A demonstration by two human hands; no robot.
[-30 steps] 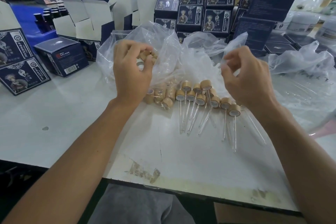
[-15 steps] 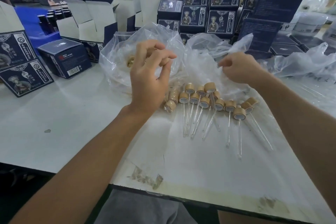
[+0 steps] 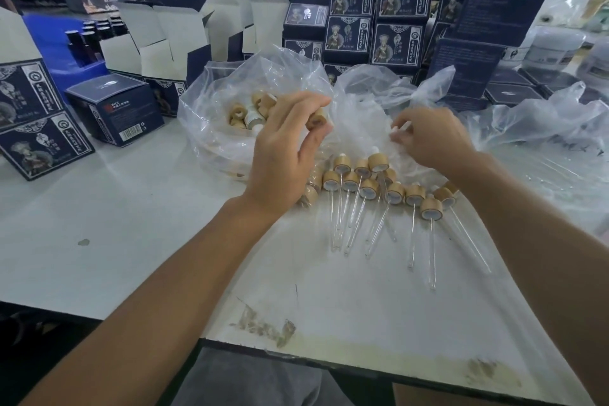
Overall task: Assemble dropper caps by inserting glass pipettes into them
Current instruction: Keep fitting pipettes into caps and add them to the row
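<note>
My left hand [image 3: 283, 155] is raised above the table and pinches a wooden dropper cap [image 3: 317, 119] between thumb and fingertips. My right hand [image 3: 431, 138] is curled at the clear plastic to the right of it, and a thin glass pipette [image 3: 402, 128] shows at its fingertips. Several finished droppers [image 3: 369, 189], wooden caps with glass pipettes pointing toward me, lie in a row on the table below both hands. A clear plastic bag [image 3: 211, 128] behind my left hand holds several loose wooden caps [image 3: 238, 113].
Dark blue printed boxes [image 3: 400, 43] are stacked behind the bag, and more lie at the left [image 3: 113, 107]. Open white-lined cartons [image 3: 158, 43] stand at the back left. Crumpled clear plastic [image 3: 543, 122] covers the right side. The white table [image 3: 115, 224] ends close to me.
My left hand moved right and toward the middle with a cap in its fingers. My right hand moved up to the plastic behind the droppers, and a pipette now shows at its fingertips.
</note>
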